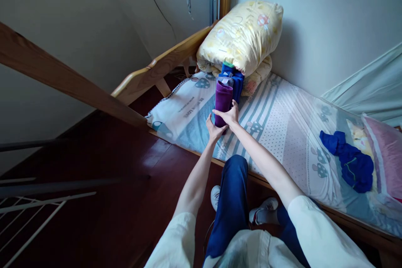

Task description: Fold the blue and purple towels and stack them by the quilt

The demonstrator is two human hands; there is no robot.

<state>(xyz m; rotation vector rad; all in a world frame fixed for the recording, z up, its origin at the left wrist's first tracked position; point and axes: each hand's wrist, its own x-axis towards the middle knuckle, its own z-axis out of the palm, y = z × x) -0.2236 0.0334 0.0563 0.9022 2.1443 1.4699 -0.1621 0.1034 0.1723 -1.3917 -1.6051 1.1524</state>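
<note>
- Pale sleeves (317,222) and a blue trouser leg (231,197) sit closest to my remote view, with two bare forearms reaching out from there toward the bed.
- Purple bundle (223,98), a snugly folded or rolled cloth, has my attention: it is roughly upright over the near side of the bed. Its lower end is partly hidden, so I cannot tell whether it rests on the sheet.
- Both grips are closed around it: the left hand (215,130) cups its lower left, while the right hand (231,115) takes the right side, thumb across the front.
- I judge the step in hand to be steadying or placing this piece; the next move calls for even pressure from both sides, sparing the folds and the blue bundles (238,86) just behind.
- Past those bundles, a puffy yellow quilt (245,35) is heaped against the corner.
- Under them spreads the sheet (273,113), striped and dotted; off to the right a crumpled blue garment (354,163) lies near a pink pillow (386,150).
- Around the bed I see a wooden rail (176,56), pale walls (314,12), dark red floor (103,205) and a white rack (36,233) at lower left.
</note>
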